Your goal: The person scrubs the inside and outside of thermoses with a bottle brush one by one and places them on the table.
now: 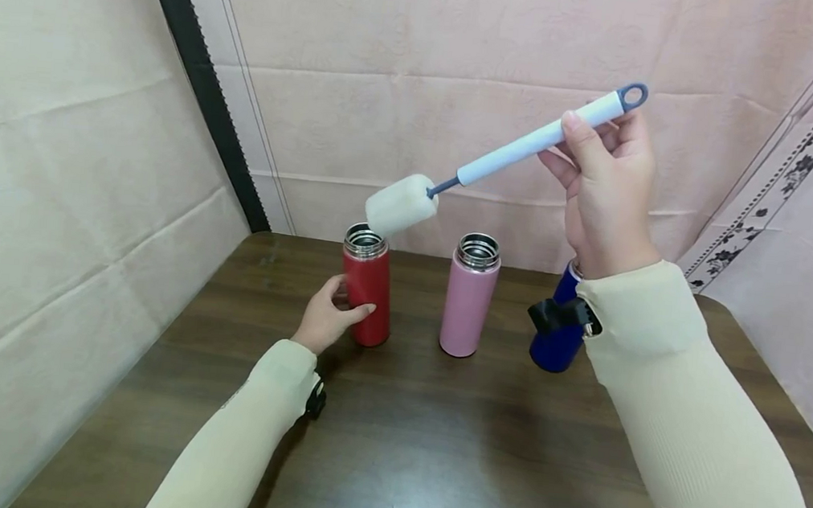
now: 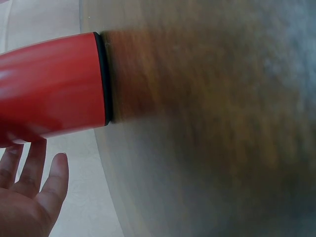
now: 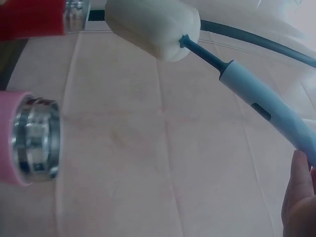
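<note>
Head view: my right hand grips the sponge brush, tip apparently just above the red bottle my left hand clasps.

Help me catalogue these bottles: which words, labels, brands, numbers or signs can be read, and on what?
None can be read.
Red bottle, pink bottle, brush: no lettering on the sides in view.
Blue bottle: none visible, but it is partly hidden.
Floral trim: pattern, not writing.

Left bottle, middle bottle, right bottle on table, brush head above left bottle, cloth behind
</note>
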Action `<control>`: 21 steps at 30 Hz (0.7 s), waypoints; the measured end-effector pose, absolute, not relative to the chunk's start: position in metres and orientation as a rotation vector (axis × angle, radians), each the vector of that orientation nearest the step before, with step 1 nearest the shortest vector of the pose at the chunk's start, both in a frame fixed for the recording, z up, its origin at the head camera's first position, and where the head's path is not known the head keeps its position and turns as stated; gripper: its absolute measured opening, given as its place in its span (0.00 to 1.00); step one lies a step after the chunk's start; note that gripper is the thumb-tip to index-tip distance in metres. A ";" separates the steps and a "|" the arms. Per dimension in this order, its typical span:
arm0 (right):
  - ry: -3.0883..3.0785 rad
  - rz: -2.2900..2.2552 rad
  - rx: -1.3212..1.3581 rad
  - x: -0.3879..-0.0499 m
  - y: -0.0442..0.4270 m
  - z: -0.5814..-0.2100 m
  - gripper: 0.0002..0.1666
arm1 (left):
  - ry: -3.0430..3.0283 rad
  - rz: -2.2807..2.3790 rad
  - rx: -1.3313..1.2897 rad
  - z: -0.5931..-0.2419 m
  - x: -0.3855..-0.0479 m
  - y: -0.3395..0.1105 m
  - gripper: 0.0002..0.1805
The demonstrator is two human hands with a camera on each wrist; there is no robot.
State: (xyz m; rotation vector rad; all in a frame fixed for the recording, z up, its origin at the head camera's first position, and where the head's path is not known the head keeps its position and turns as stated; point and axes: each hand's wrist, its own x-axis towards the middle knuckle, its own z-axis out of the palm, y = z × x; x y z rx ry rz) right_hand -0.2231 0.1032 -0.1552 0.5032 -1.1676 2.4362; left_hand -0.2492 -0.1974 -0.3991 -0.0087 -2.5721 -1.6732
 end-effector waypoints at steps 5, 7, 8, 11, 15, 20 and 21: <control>-1.214 2.424 0.501 -0.226 0.093 -0.145 0.12 | -2.579 -1.679 -0.012 -0.398 -0.249 -0.198 0.36; -1.249 2.418 0.497 -0.227 0.088 -0.142 0.12 | -2.588 -1.681 -0.010 -0.397 -0.249 -0.199 0.36; -1.270 2.412 0.494 -0.228 0.085 -0.142 0.12 | -2.593 -1.678 -0.010 -0.397 -0.248 -0.199 0.37; -1.353 2.363 0.493 -0.229 0.076 -0.141 0.12 | -2.605 -1.661 -0.012 -0.395 -0.248 -0.199 0.37; -1.453 2.281 0.505 -0.231 0.065 -0.142 0.12 | -2.611 -1.649 -0.018 -0.392 -0.247 -0.199 0.38; -1.506 2.245 0.524 -0.232 0.056 -0.144 0.14 | -2.607 -1.660 -0.021 -0.391 -0.248 -0.197 0.38; -1.513 2.238 0.528 -0.232 0.054 -0.144 0.15 | -2.606 -1.660 -0.019 -0.391 -0.248 -0.197 0.38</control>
